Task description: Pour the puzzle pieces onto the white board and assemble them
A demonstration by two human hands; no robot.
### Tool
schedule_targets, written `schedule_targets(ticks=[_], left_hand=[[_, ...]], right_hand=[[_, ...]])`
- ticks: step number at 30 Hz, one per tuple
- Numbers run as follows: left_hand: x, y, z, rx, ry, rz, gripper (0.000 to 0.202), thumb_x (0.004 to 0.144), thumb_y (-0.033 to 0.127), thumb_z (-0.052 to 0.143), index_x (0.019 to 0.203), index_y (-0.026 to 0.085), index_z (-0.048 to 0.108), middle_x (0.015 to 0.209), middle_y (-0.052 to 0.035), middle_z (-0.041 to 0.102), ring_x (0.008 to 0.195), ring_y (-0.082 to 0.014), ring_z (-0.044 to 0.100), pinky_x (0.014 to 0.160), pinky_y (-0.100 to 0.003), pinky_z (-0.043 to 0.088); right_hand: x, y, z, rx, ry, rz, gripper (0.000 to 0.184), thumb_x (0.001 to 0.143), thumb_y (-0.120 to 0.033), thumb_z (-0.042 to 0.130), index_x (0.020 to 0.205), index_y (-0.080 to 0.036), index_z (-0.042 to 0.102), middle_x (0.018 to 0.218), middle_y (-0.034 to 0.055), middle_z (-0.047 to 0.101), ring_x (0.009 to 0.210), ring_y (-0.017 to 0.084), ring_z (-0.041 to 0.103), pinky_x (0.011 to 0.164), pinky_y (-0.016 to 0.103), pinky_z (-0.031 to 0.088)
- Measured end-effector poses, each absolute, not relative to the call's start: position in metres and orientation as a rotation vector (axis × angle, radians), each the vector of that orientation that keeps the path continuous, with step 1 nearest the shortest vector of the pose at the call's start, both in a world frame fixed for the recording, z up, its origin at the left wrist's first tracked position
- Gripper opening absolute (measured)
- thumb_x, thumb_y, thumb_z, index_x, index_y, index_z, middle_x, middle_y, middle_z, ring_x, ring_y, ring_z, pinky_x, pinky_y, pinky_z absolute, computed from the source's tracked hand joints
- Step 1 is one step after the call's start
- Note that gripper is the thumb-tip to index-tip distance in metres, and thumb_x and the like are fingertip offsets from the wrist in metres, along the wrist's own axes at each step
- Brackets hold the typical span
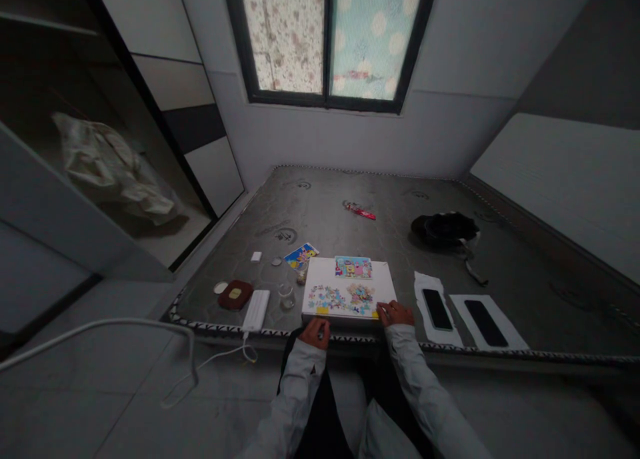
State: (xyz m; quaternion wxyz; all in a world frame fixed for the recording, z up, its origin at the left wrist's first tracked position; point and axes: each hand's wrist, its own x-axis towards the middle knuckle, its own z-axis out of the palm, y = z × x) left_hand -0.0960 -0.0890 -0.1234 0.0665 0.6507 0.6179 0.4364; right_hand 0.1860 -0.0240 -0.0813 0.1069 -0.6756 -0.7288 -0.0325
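Observation:
A flat white box (320, 270) lies in front of me with many small colourful puzzle pieces (361, 296) in two loose heaps on its top. A cartoon picture card (354, 267) rests at the box's far edge. My left hand (316, 333) is at the near left edge of the box, its fingers curled together; anything inside them is too small to make out. My right hand (397, 314) lies at the near right corner beside a yellow patch, fingers bent and close together. What its fingertips hold, if anything, is hidden.
Left of the box are a clear glass (287, 298), a white power strip (256, 310), a brown case (235, 295) and a blue cartoon sheet (301, 254). Two phones (437, 309) lie on white sheets at right. Behind them sits a black cap (445, 229); a red packet (361, 210) lies farther back.

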Motion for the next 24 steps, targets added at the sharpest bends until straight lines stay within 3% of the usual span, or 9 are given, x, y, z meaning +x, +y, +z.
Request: schedule_targets(ticks=[10,19,24], left_hand=[[-0.103,-0.086,-0.131,2.053,1.845,1.328,0.022,0.093,0.025,0.050,0.080,0.022,0.068,0.073,0.0012,0.069,0.065,-0.0084,0.063,0.060,-0.018,0.044],[-0.102,-0.085,-0.130,2.054,1.807,1.348,0.023,0.093,0.025,0.048,0.080,0.022,0.068,0.075,-0.0003,0.070,0.069,-0.0099,0.065,0.064,-0.019,0.046],[-0.097,-0.088,-0.125,1.939,1.899,1.294,0.027,0.094,0.028,0.046,0.079,0.023,0.068,0.076,-0.0007,0.071,0.070,-0.0104,0.065,0.065,-0.020,0.046]], right_hand=[[0.159,-0.001,-0.075,-2.112,-2.055,0.145,0.031,0.092,-0.044,0.061,0.117,-0.029,0.071,0.108,0.0047,0.068,0.101,0.019,0.061,0.081,0.031,0.034],[0.168,0.005,-0.085,-2.101,-1.932,0.338,0.019,0.087,-0.039,0.066,0.100,-0.027,0.073,0.098,0.0012,0.068,0.094,0.017,0.062,0.082,0.031,0.033],[0.172,0.007,-0.087,-2.095,-1.928,0.348,0.030,0.084,-0.042,0.068,0.110,-0.027,0.071,0.098,0.0013,0.068,0.094,0.018,0.062,0.081,0.031,0.034]])
